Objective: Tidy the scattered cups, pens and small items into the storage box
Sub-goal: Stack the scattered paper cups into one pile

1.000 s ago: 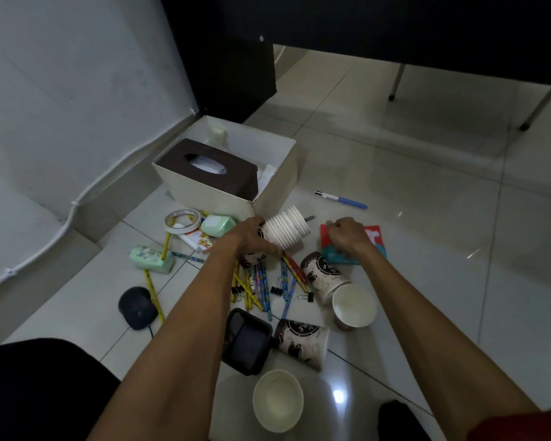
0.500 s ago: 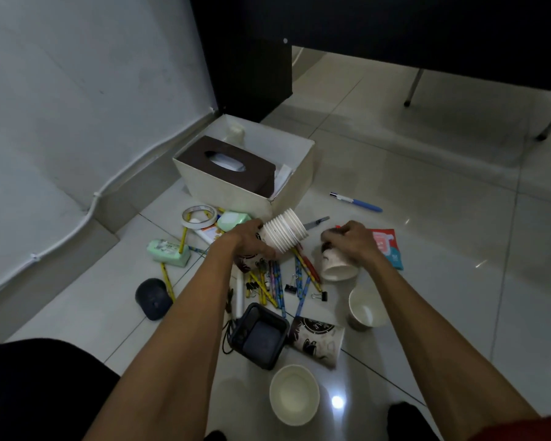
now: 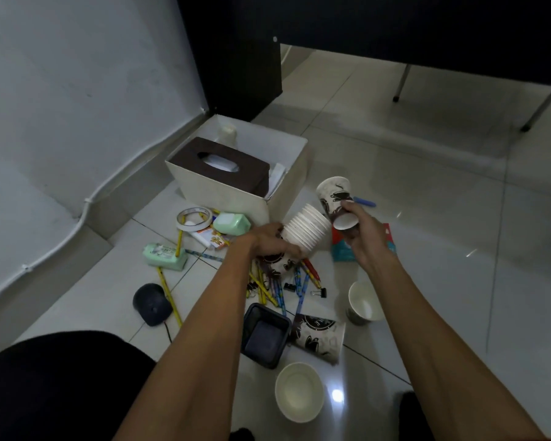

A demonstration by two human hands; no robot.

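Note:
My left hand (image 3: 274,241) grips a stack of nested paper cups (image 3: 307,230), rims pointing up and right. My right hand (image 3: 361,232) holds a single printed paper cup (image 3: 334,195) by its base, lifted off the floor just right of the stack. The white storage box (image 3: 287,173) stands behind, with a brown tissue box (image 3: 218,163) inside. On the floor lie several pencils (image 3: 277,288), a printed cup on its side (image 3: 318,338) and two cups standing upright, one at the right (image 3: 361,302) and one in front (image 3: 299,391).
A tape roll (image 3: 194,218), green containers (image 3: 164,254), a dark mouse (image 3: 151,303), a black pen holder (image 3: 266,334), binder clips (image 3: 318,292) and a red-teal booklet (image 3: 342,251) lie around. A blue pen (image 3: 365,202) lies behind my right hand. A wall stands left, a dark cabinet behind.
My right hand has picked the printed cup off the floor and raised it towards the stack. My left hand keeps holding the stack, tilted slightly more upward.

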